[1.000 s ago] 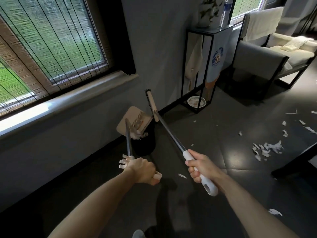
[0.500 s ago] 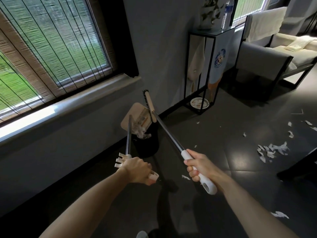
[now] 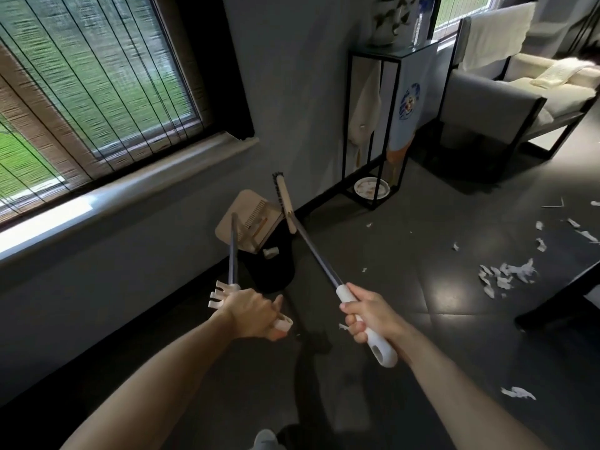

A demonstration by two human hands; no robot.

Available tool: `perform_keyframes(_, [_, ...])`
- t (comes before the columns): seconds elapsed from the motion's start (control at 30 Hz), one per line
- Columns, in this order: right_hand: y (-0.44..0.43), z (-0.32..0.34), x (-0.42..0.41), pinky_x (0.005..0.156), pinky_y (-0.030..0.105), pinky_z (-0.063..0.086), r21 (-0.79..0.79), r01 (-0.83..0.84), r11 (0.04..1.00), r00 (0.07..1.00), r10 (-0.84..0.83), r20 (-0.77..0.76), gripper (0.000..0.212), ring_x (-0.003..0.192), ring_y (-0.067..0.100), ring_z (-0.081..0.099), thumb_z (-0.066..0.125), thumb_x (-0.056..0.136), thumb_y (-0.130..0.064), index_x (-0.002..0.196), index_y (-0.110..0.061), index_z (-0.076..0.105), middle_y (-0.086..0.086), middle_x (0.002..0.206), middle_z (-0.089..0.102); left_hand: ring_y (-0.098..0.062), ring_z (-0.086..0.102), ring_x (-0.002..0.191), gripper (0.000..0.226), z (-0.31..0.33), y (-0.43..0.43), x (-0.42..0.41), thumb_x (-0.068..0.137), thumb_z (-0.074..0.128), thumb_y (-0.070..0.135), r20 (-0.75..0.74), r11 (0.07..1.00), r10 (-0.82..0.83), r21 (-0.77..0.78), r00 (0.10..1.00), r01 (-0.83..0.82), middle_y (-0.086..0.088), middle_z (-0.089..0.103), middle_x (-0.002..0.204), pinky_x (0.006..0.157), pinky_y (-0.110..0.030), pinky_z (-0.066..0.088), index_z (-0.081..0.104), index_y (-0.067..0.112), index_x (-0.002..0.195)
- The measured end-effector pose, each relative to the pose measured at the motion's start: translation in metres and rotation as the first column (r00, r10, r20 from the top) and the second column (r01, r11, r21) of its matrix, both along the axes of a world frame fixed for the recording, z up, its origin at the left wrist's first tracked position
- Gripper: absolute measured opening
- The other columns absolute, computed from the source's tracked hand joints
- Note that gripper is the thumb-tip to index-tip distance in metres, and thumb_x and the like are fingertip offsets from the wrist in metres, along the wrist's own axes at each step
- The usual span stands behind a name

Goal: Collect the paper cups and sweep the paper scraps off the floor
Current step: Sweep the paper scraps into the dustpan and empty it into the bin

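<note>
My left hand (image 3: 251, 311) grips the beige top of the dustpan handle. The beige dustpan (image 3: 248, 224) is tipped up over a black bin (image 3: 276, 271) by the wall, and a white scrap shows at the bin's rim. My right hand (image 3: 370, 311) grips the white handle of the broom (image 3: 313, 245), whose brush head (image 3: 283, 198) is raised beside the dustpan. White paper scraps (image 3: 505, 272) lie scattered on the dark floor to the right, one more scrap (image 3: 518, 393) near my right arm. No paper cup is in view.
A black metal stand (image 3: 380, 125) with a plant and bottle on top stands against the wall, a plate on its lower shelf. A grey armchair (image 3: 506, 95) is at the far right. A dark table edge (image 3: 558, 298) juts in at right. A window with blinds is on the left.
The dustpan has tipped a little further over the bin and the paper lump on it is gone from the pan. Both hands keep their grips; the view shifted slightly.
</note>
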State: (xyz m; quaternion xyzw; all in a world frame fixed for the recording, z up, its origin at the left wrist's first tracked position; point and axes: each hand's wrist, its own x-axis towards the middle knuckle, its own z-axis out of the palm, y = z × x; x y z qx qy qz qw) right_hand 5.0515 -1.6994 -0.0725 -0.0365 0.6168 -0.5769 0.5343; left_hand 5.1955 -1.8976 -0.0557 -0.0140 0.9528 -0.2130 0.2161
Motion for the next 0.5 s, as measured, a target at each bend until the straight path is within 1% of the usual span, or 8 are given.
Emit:
perform_keyframes(0.17, [-0.004,0.009,-0.007,0.034,0.018,0.033,-0.029,0.019,0.999,1.0,-0.019,-0.021,0.068,0.037,0.006,0.04,0.052,0.092,-0.002,0.148,-0.033,0.028,-0.003,0.048,0.05,-0.028,0.065,0.095,0.085,0.009,-0.001,0.001,0.09,0.022,0.07,-0.013,0.999,-0.008,-0.037,1.0,0.007,-0.007,0.067,0.108,0.063,-0.034,0.034,0.019,0.009,0.149])
perform_keyframes(0.33, [0.003,0.007,-0.004,0.034,0.018,0.033,-0.025,0.031,0.999,0.999,-0.032,-0.005,0.067,0.037,0.006,0.039,0.052,0.093,-0.001,0.148,-0.032,0.029,-0.002,0.049,0.049,-0.029,0.064,0.095,0.083,-0.011,0.009,0.014,0.09,0.026,0.07,0.054,0.997,0.059,0.036,0.997,-0.061,-0.008,0.066,0.108,0.068,-0.038,0.038,0.021,0.012,0.149])
perform_keyframes(0.4, [0.006,0.005,-0.001,0.034,0.018,0.032,-0.013,0.042,0.999,0.999,-0.042,0.004,0.067,0.037,0.006,0.039,0.051,0.093,-0.001,0.148,-0.029,0.028,-0.001,0.05,0.048,-0.029,0.064,0.093,0.085,-0.019,0.012,0.012,0.089,0.027,0.071,0.06,0.995,0.07,0.061,0.996,-0.074,-0.009,0.066,0.106,0.069,-0.038,0.04,0.021,0.011,0.148])
perform_keyframes(0.5, [0.009,0.002,0.003,0.034,0.018,0.033,0.018,0.048,0.999,0.999,-0.048,0.002,0.066,0.038,0.005,0.039,0.05,0.093,0.0,0.149,-0.027,0.027,0.0,0.054,0.047,-0.03,0.064,0.091,0.088,-0.022,0.01,0.003,0.087,0.025,0.073,0.04,0.994,0.091,0.056,0.995,-0.093,-0.01,0.066,0.105,0.069,-0.039,0.043,0.016,0.011,0.149])
